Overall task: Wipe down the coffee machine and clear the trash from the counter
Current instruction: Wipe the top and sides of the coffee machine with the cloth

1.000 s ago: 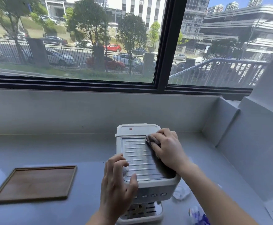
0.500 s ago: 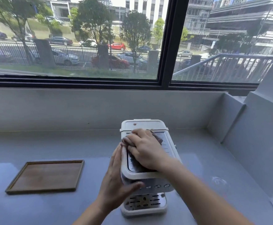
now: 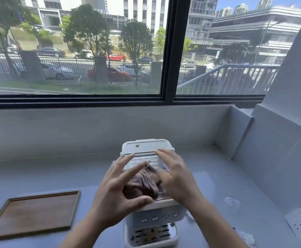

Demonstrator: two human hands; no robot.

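Note:
The white coffee machine (image 3: 157, 217) stands on the grey counter (image 3: 38, 174), near its front edge. A crumpled brownish cloth (image 3: 144, 181) lies bunched on the machine's ridged top. My left hand (image 3: 115, 192) hovers at the cloth's left with fingers spread, thumb by the machine's front rim. My right hand (image 3: 176, 176), blurred and with fingers stretched out, lies over the cloth's right edge. Neither hand is closed around the cloth. A crumpled white and blue wrapper (image 3: 246, 237) lies on the counter at the lower right.
A wooden tray (image 3: 33, 214) lies on the counter to the left. A clear plastic scrap (image 3: 232, 202) sits right of the machine. A wall socket (image 3: 300, 225) is on the right wall. The window ledge runs along the back.
My right hand has stopped pressing the cloth on the machine's top and opened. My left hand left the machine's side and came up beside the cloth, which now lies bunched between both hands.

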